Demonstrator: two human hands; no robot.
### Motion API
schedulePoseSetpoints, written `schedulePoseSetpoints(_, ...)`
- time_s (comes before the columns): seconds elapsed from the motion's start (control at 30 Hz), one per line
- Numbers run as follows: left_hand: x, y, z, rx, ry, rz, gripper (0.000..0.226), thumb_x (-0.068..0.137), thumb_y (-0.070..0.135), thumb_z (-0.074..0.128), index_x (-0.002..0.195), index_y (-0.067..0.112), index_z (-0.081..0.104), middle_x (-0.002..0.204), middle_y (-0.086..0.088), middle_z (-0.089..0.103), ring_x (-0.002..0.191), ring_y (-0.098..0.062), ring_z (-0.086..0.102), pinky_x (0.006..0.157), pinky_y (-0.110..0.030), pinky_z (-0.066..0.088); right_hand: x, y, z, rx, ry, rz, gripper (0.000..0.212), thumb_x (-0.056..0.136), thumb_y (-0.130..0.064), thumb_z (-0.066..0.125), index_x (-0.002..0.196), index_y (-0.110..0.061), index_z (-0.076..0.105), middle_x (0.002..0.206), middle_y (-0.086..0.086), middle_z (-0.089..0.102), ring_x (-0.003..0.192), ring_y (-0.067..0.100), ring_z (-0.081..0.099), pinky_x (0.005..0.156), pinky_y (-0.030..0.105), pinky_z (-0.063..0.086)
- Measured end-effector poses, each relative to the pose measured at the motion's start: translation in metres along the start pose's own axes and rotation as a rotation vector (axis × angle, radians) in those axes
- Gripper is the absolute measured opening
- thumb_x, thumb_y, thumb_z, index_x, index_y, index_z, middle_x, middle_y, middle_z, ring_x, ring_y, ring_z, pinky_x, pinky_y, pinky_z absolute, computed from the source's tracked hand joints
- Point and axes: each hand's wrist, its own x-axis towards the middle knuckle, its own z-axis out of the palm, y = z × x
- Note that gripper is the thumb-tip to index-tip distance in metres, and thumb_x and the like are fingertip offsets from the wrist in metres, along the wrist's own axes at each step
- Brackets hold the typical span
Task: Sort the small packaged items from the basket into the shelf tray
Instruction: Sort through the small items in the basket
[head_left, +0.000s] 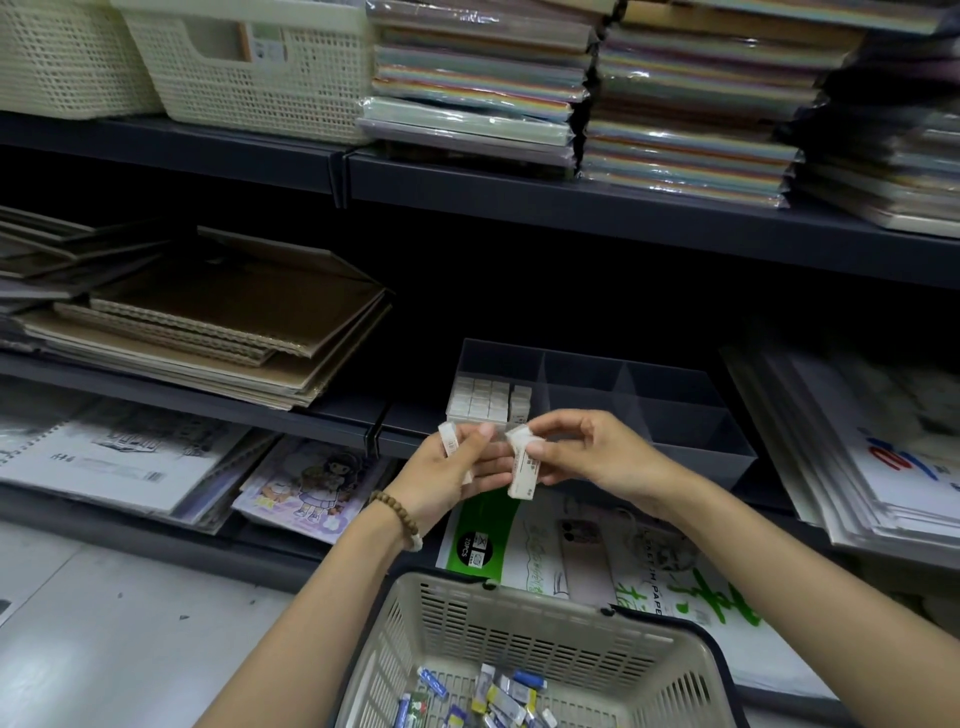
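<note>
My left hand (457, 478) is curled round one small white packet (448, 439), and the end of it sticks out above my fingers. My right hand (597, 457) pinches a second white packet (522, 475) by its top end between thumb and fingertips; this one hangs upright between both hands, just beside the fingertips of the left. Both hands are in front of the clear divided tray (691, 415), which stands at the front edge of the dark shelf (291, 415). In the left compartment of the tray, white packets (485, 400) stand in close rows. The beige basket (395, 623) is below my forearms, and many small packaged items (493, 699) lie mixed on its bottom. A bead bracelet (397, 512) is on my left wrist.
</note>
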Motion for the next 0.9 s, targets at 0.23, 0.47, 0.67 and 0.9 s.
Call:
schedulePoseSetpoints(0.23,0.004,0.005,-0.004,0.247,0.138,-0.146,0.035,0.092,0.044,0.047,0.099,0.010,0.041,0.072,0.004,0.038,0.045,-0.003,0.032,0.039,-0.013,0.027,-0.005,-0.003,-0.010,0.057,0.097,0.035,0.022,0.088,-0.020,0.063,0.108,-0.011,0.062,0.096,0.002,0.073,0.080,0.012,0.064,0.070,0.019,0.052)
schedulePoseSetpoints(0.47,0.002,0.013,-0.011,-0.182,0.065,-0.132,0.013,0.099,0.010,0.041,0.107,0.001,0.045,0.098,-0.011,0.049,0.056,-0.009,0.046,0.047,-0.017,0.041,-0.006,0.002,0.002,0.241,0.038,0.062,0.024,0.090,-0.018,0.060,0.113,-0.010,0.063,0.094,0.003,0.072,0.081,0.010,0.066,0.074,0.018,0.052)
schedulePoseSetpoints(0.67,0.001,0.000,0.003,-0.099,0.102,-0.134,0.028,0.098,0.017,0.043,0.117,-0.001,0.053,0.106,-0.015,0.064,0.084,-0.016,0.065,0.067,-0.023,0.055,-0.002,-0.002,0.015,0.430,0.044,0.020,0.021,0.091,-0.007,0.056,0.111,-0.003,0.060,0.088,0.009,0.070,0.072,0.011,0.065,0.069,0.017,0.054)
schedulePoseSetpoints(0.9,-0.004,0.003,0.006,-0.108,-0.001,-0.104,0.040,0.090,0.028,0.055,0.119,0.002,0.055,0.112,-0.015,0.066,0.101,-0.023,0.067,0.079,-0.030,0.056,-0.002,-0.002,0.021,0.362,0.216,-0.007,0.023,0.089,-0.010,0.061,0.110,-0.002,0.060,0.113,0.020,0.063,0.085,0.020,0.068,0.076,0.023,0.058)
